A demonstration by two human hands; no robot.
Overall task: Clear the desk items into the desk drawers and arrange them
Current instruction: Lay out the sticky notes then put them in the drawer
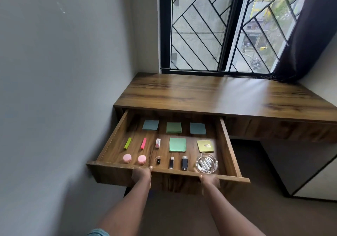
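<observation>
Left hand and right hand gripping open drawer front, sticky notes inside

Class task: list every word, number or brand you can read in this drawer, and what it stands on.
None can be read in the drawer.
Eraser: printed wrapper, too blurred.
Yellow note pad: small label, too small.
Batteries in glass dish: markings blurred.

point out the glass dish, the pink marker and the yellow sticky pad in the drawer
glass dish [197, 162], head view, on its left rim
pink marker [143, 143], head view, middle of its barrel
yellow sticky pad [201, 148], head view, bare left part of the top sheet
</observation>
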